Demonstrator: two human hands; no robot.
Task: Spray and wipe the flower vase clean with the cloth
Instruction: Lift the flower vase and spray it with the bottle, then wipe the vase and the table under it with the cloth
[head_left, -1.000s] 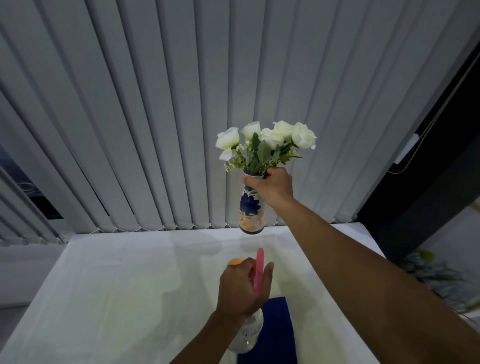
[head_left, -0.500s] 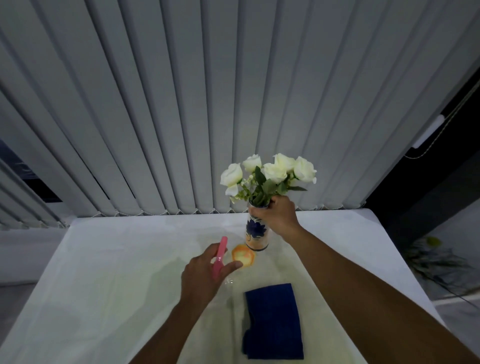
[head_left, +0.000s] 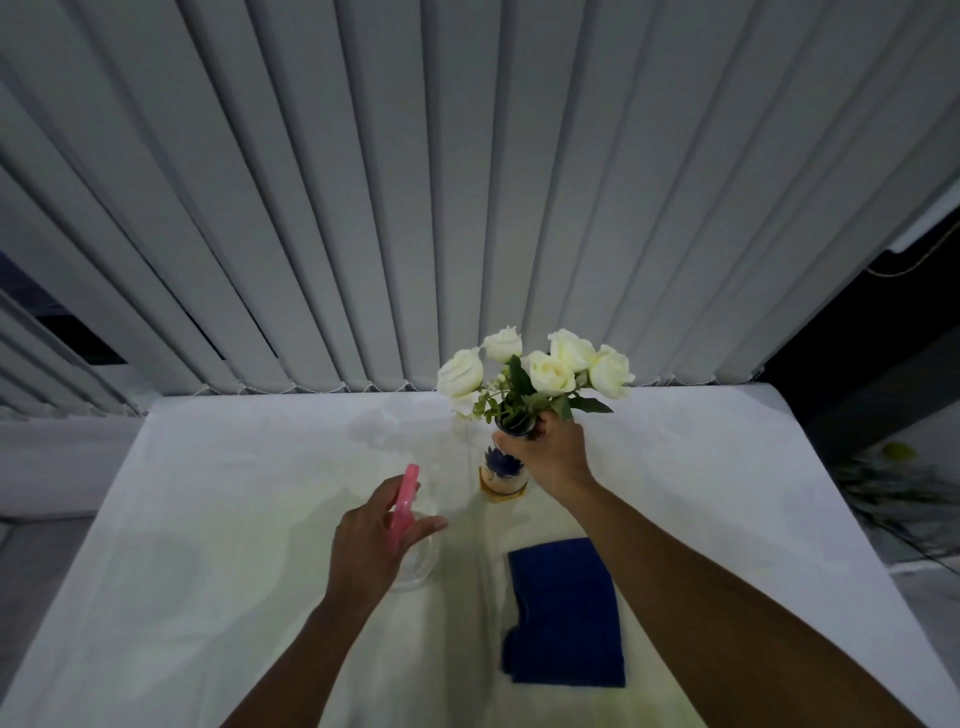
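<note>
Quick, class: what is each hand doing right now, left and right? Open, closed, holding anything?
Left hand: closed around the spray bottle.
Right hand: closed around the neck of the flower vase.

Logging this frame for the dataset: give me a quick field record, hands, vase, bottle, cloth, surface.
left hand: wrapped around spray bottle, pink trigger head up, clear body on the table
right hand: gripping vase at the neck
vase: upright, base on or just above the table, cannot tell which; white roses in it
cloth: blue, folded, flat on table, untouched, near side of vase
surface: white table
backdrop: grey vertical blinds
</note>
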